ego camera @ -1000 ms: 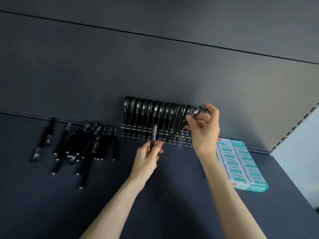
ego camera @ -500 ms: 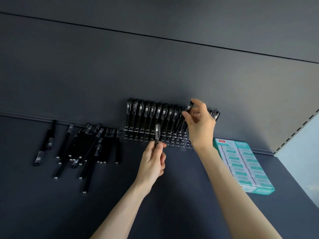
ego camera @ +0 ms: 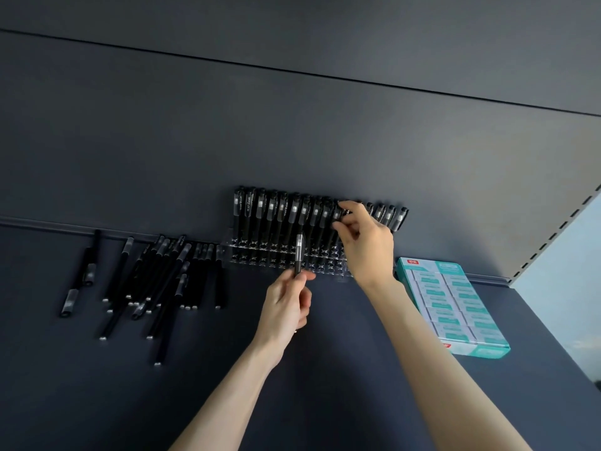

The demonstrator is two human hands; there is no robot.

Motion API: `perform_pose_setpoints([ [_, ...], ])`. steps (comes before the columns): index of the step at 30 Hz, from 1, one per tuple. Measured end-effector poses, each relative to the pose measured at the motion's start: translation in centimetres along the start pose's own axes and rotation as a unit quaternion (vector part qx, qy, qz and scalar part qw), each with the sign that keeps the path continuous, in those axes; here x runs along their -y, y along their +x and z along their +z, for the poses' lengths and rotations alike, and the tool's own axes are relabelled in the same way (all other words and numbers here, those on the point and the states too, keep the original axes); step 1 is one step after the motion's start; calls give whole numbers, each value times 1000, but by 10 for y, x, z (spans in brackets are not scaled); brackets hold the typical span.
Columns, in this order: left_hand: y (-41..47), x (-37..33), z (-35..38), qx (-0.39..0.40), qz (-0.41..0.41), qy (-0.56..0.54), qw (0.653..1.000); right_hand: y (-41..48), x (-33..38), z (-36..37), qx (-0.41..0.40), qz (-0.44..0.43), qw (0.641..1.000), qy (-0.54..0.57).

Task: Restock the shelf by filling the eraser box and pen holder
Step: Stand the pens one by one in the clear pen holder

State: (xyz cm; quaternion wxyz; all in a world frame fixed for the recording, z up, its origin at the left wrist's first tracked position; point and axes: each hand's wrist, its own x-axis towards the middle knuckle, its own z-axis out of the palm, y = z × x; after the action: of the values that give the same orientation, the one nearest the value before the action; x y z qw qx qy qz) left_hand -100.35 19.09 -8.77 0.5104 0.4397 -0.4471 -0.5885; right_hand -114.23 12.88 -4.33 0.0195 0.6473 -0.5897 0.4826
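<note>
A clear pen holder (ego camera: 260, 255) stands against the back wall of the dark shelf, its back row packed with several upright black pens (ego camera: 276, 216). My right hand (ego camera: 367, 245) pinches the cap of one black pen (ego camera: 338, 213) standing in the holder's right half. My left hand (ego camera: 286, 307) holds another black pen (ego camera: 298, 253) upright by its lower end, just in front of the holder. A heap of loose black pens (ego camera: 156, 278) lies to the left. The teal eraser box (ego camera: 455, 307), filled with wrapped erasers, lies at the right.
The dark shelf floor (ego camera: 227, 369) spreads toward me below the hands. A perforated grey upright (ego camera: 553, 236) bounds the shelf on the right, with a pale area beyond it. The back wall rises directly behind the holder.
My right hand has moved left along the row and lowered its pen upright among the others. My left hand has risen slightly toward the holder, still holding its pen.
</note>
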Motion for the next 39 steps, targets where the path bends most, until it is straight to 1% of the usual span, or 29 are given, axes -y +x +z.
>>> perform_pose_setpoints([
  [2, -2, -1, -1, 17, 8, 15, 1000, -5, 4, -5, -27, 15, 999, 30],
  [3, -3, -2, -1, 28, 12, 22, 999, -10, 8, -10, -33, 37, 996, 74],
  [4, -5, -3, 0, 41, 15, 26, 999, -15, 11, -15, -18, 65, 989, 131],
  [6, -7, -5, 1, 69, 14, 24, 997, -25, 18, -23, 67, 117, 961, 240],
  [7, -7, -5, 2, 83, 12, 21, 996, -30, 19, -26, 113, 131, 946, 274],
  [8, -7, -5, 3, 93, 11, 20, 995, -34, 19, -28, 144, 139, 933, 298],
  [9, -7, -5, 3, 98, 10, 18, 995, -37, 18, -28, 152, 147, 924, 318],
  [13, -6, -3, 3, 60, 45, 34, 997, -40, 16, -31, 90, 185, 900, 385],
  [16, -7, -1, 3, 63, 53, 37, 996, -42, 17, -36, 108, 187, 887, 409],
  [18, -7, -1, 4, 61, 48, 41, 996, -42, 17, -37, 105, 176, 897, 392],
  [20, -4, 2, 2, 18, 65, 70, 995, -39, 13, -38, 55, 166, 924, 340],
  [22, 2, 3, -4, -76, 101, 112, 986, -30, 10, -40, -4, 157, 945, 286],
  [24, 12, 0, -15, -179, 127, 160, 962, -19, 10, -43, -50, 138, 958, 247],
  [25, 19, -2, -21, -220, 128, 192, 948, -14, 11, -44, -67, 125, 961, 237],
  [27, 31, -9, -32, -275, 112, 251, 922, -5, 13, -44, -91, 98, 964, 229],
  [28, 37, -11, -37, -286, 106, 271, 913, -1, 13, -43, -98, 86, 966, 221],
  [30, 48, -13, -46, -275, 100, 284, 913, 5, 11, -38, -104, 66, 973, 197],
  [35, 61, -15, -54, -210, 59, 258, 941, 12, 6, -30, -101, 43, 981, 162],
  [39, 62, -17, -55, -203, 59, 263, 941, 13, 2, -26, -95, 39, 983, 153],
])
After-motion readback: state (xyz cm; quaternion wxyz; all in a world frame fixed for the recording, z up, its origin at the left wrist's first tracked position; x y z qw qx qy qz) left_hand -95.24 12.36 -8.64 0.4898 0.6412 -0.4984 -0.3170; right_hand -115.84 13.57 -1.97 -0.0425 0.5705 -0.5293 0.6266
